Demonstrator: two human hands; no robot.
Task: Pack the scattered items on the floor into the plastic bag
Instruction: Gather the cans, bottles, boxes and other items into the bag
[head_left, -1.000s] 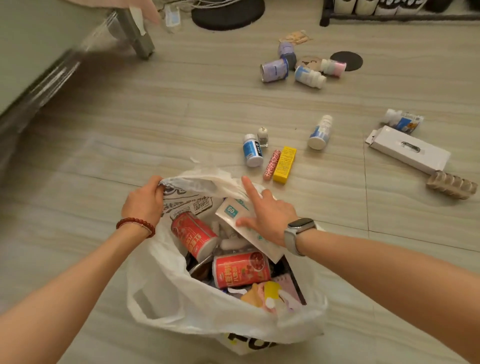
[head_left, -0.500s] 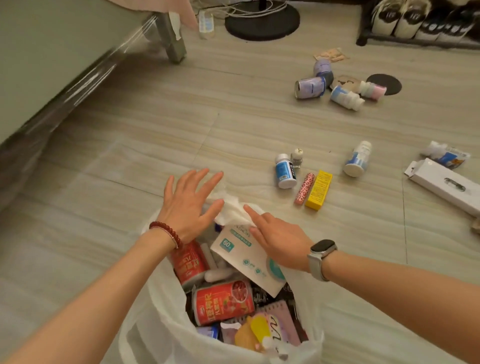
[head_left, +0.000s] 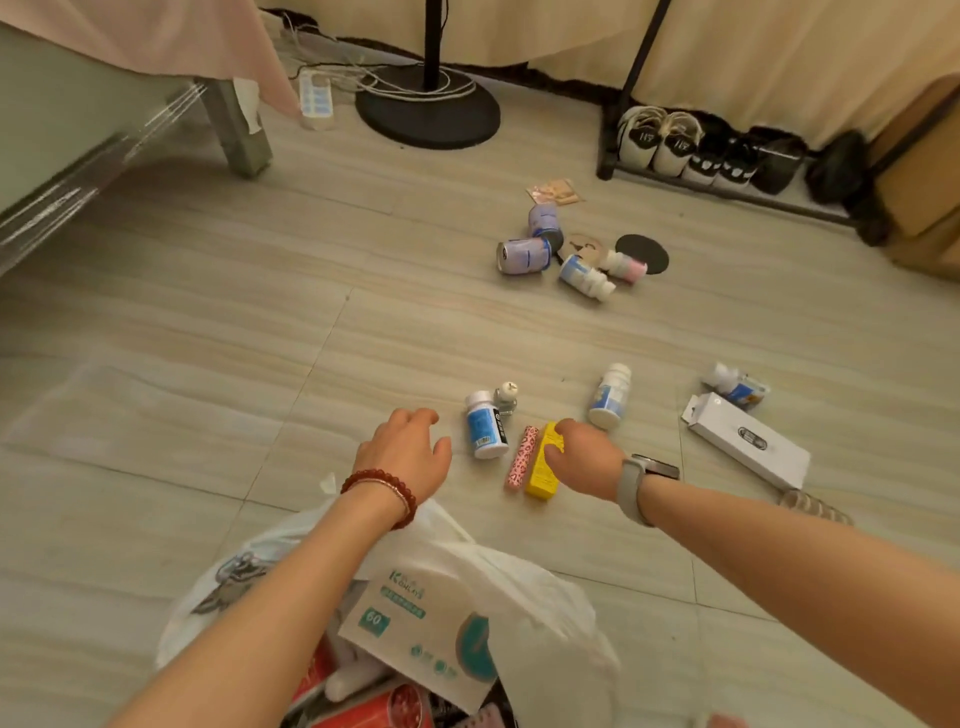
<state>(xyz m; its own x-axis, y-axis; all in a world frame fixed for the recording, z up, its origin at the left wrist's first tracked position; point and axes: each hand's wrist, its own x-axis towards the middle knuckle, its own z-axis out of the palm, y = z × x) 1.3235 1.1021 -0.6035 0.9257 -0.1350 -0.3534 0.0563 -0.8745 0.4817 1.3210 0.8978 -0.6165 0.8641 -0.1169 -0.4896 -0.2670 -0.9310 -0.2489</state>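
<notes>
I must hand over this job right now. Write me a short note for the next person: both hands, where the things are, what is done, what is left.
Left hand: empty, fingers loosely curled, hovering beside the blue-label bottle.
Right hand: fingers curling onto the yellow box, still on the floor beside the pink tube.
Plastic bag: open, near the person, already holding a white packet and red cans.
Done: part of the packing.
Left: yellow box, pink tube, blue-label bottle, small jar, the other bottles, the far cluster of cans, white box.

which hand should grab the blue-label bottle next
Left. The left hand hovers empty just beside the blue-label bottle, while the right hand is already on the yellow box.
</notes>
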